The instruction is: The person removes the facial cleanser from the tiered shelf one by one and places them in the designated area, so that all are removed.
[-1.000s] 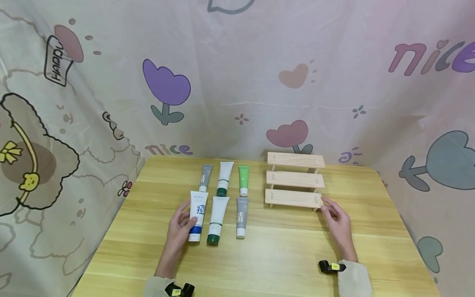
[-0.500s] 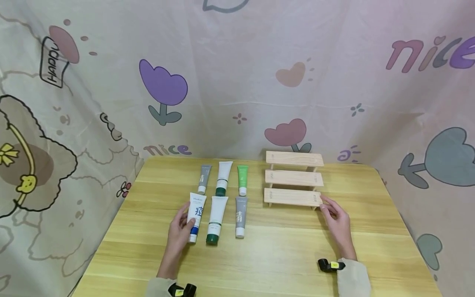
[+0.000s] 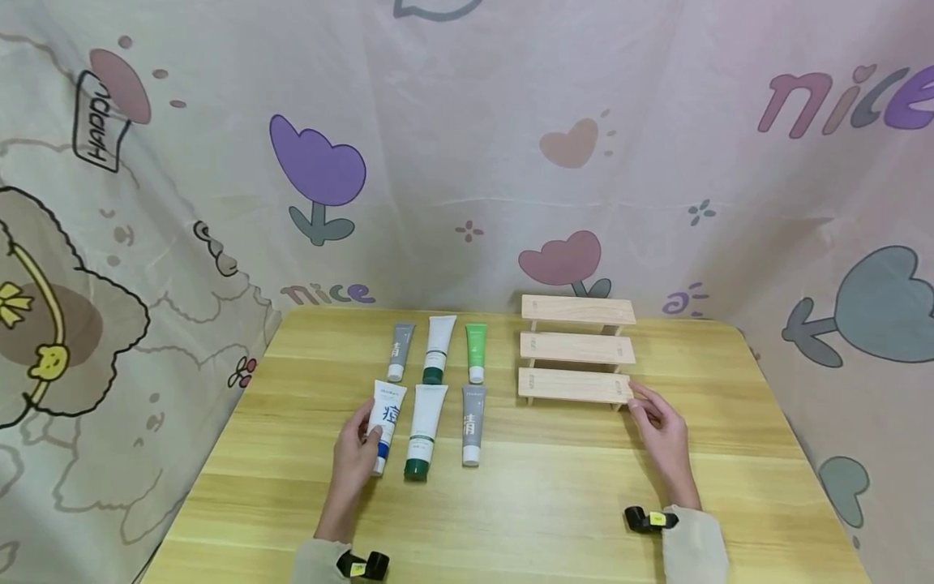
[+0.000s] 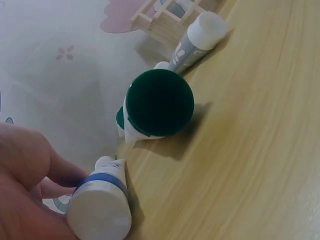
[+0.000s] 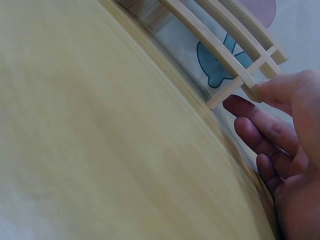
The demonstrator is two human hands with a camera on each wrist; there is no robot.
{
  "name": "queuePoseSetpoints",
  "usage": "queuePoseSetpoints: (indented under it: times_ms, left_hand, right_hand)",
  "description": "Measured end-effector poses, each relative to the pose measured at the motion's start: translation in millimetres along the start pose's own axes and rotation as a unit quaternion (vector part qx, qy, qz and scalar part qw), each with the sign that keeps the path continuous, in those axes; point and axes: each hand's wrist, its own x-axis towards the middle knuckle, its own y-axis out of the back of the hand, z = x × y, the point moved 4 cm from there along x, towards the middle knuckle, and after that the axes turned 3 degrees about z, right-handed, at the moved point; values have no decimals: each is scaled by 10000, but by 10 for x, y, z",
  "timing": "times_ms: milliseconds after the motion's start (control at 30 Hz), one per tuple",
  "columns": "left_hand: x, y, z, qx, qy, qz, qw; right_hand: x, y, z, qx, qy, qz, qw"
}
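My left hand (image 3: 356,450) grips a white squeeze tube with a blue band (image 3: 387,412) by its left side, the thumb lying over the front. Close by on its right is a white tube with a green cap (image 3: 426,430), then a grey tube (image 3: 473,422). Behind them lie another grey tube (image 3: 400,349), a second green-capped white tube (image 3: 440,345) and a green tube (image 3: 477,349). With thumb and index finger, my right hand (image 3: 662,434) pinches the right end of the lowest step of a three-tier wooden stand (image 3: 575,385); the wrist view shows the thumb (image 5: 282,90) at that end.
Everything stands on a light wooden table (image 3: 554,503). A patterned cloth (image 3: 438,162) hangs behind the table's back edge and along the left and right sides. The stand is at the back right, near the cloth.
Held by the left hand, the blue-banded tube has tilted, its cap end shifting left. The right hand stays at the stand's lowest step. The head view has drifted slightly.
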Motion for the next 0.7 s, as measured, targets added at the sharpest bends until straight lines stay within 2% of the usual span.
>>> queuePoseSetpoints:
  times_ms: [133, 400, 700]
  left_hand:
    - [14, 19, -2, 167, 29, 96, 9998]
    - [25, -4, 12, 190, 72, 175, 9996]
    - [48, 30, 3, 357, -99, 268, 9990]
  right_hand:
    - [4, -4, -12, 3, -13, -15, 10000]
    - [-8, 13, -21, 40, -32, 83, 10000]
    - [-18, 6, -38, 48, -5, 37, 10000]
